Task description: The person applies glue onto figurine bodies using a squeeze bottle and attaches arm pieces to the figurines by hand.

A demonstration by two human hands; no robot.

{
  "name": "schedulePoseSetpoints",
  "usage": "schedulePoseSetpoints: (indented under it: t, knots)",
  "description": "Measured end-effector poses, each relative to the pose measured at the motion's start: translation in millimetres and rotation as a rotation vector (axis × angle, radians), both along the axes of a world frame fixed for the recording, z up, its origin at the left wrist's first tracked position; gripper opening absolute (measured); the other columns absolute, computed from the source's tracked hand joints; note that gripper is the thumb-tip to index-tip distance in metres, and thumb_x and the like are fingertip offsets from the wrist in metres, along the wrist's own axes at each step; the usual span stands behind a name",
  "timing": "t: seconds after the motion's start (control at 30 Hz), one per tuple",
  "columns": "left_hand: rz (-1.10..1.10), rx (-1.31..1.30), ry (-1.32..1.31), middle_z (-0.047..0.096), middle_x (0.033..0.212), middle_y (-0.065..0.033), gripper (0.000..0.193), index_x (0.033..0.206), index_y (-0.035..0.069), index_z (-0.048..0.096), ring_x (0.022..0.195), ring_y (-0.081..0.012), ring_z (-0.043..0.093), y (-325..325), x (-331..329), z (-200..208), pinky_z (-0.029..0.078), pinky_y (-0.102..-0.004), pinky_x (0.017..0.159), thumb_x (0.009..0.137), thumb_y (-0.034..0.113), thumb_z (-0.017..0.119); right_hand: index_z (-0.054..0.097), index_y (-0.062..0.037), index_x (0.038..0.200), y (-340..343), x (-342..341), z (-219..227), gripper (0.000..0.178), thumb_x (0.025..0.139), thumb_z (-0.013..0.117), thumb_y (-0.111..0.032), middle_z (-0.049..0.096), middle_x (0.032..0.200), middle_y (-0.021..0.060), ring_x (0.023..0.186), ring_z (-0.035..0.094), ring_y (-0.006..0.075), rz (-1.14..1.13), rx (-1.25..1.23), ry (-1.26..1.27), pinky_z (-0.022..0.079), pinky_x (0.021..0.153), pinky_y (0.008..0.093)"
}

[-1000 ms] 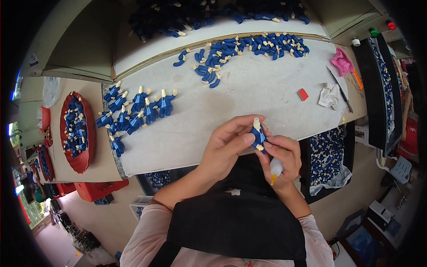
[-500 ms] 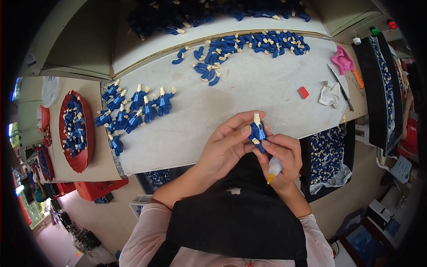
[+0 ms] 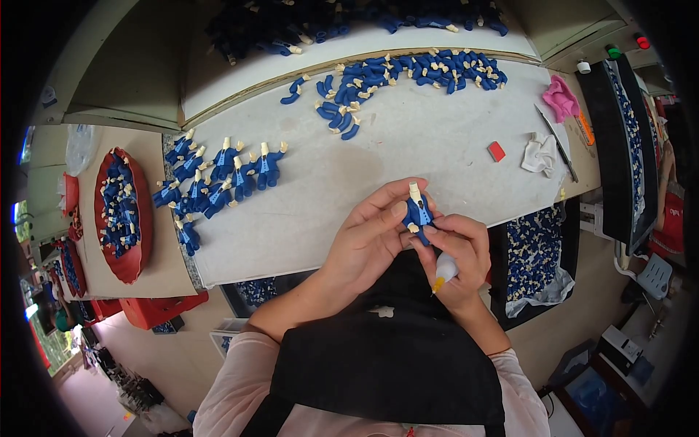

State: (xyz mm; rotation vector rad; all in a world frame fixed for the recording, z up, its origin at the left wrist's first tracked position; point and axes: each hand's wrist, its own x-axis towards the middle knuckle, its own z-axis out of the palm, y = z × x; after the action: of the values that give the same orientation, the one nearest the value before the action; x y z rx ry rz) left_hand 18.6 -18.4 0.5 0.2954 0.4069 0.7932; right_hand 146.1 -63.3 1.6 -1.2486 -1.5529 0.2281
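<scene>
we see a blue figure [image 3: 418, 212] with cream hands, a white tube [image 3: 445, 270] tipped orange, a red bowl [image 3: 135, 258], a pink cloth [image 3: 561, 98], a grey-white table [image 3: 437, 153].

We see a smooth, matt blue plastic figure [image 3: 418, 211] with cream parts, and a glossy white plastic tube [image 3: 445, 269] with an orange tip. The tabletop [image 3: 408, 146] looks like matt pale board. The rag [image 3: 561, 98] is soft pink cloth, the apron [image 3: 393, 349] matt black fabric, the tray [image 3: 138, 218] glossy red plastic.
</scene>
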Motion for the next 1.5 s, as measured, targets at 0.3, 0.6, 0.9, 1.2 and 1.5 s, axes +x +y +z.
schedulePoseSetpoints:
  t: [0.3,0.6,0.9,1.2,1.5]
  knots:
    - [-0.003,-0.005,-0.027,0.051,0.105,-0.0117,0.034,0.119,0.003,0.039,0.095,-0.0183,0.052,0,1,2,0.043,-0.0283,0.077,0.087,0.015,0.042,0.062,-0.0045,0.084,-2,3,-4,0.026,0.060,0.073,-0.002,0.054,0.086,0.0100,0.070,0.058,0.0186,0.000,-0.004,-0.045,0.047,0.050,0.0236]
    - [-0.033,-0.133,-0.021,0.049,0.110,-0.0129,0.038,0.123,0.002,0.034,0.103,-0.0214,0.049,4,1,10,0.041,-0.0318,0.087,0.089,0.017,0.040,0.028,-0.0052,0.103,-11,23,-1,0.052,0.060,0.054,0.006,0.034,0.106,0.0172,0.072,0.042,0.0162,0.170,-0.200,0.332,0.039,0.065,0.0277]
    - [-0.040,-0.042,0.104,0.050,0.104,-0.0098,0.038,0.122,0.001,0.036,0.099,-0.0179,0.051,1,0,14,0.044,-0.0291,0.083,0.087,0.014,0.045,0.048,-0.0005,0.094,-21,33,32,0.031,0.066,0.060,0.006,0.042,0.097,0.0132,0.077,0.051,0.0181,0.009,-0.390,0.360,0.043,0.071,0.0259]
    - [-0.122,-0.028,-0.023,0.051,0.096,-0.0069,0.034,0.118,0.003,0.040,0.088,-0.0156,0.052,-2,-5,12,0.043,-0.0267,0.076,0.087,0.014,0.045,0.045,-0.0077,0.089,-22,35,34,0.045,0.057,0.078,-0.012,0.048,0.088,0.0086,0.069,0.050,0.0149,0.023,-0.027,0.428,0.043,0.064,0.0244]
    - [-0.182,0.003,-0.073,0.049,0.095,-0.0057,0.035,0.119,0.002,0.040,0.086,-0.0151,0.051,-3,-5,10,0.042,-0.0249,0.073,0.087,0.015,0.045,0.048,-0.0072,0.089,-23,27,38,0.041,0.062,0.076,-0.020,0.044,0.084,0.0062,0.065,0.048,0.0110,0.154,0.052,0.234,0.046,0.053,0.0215]
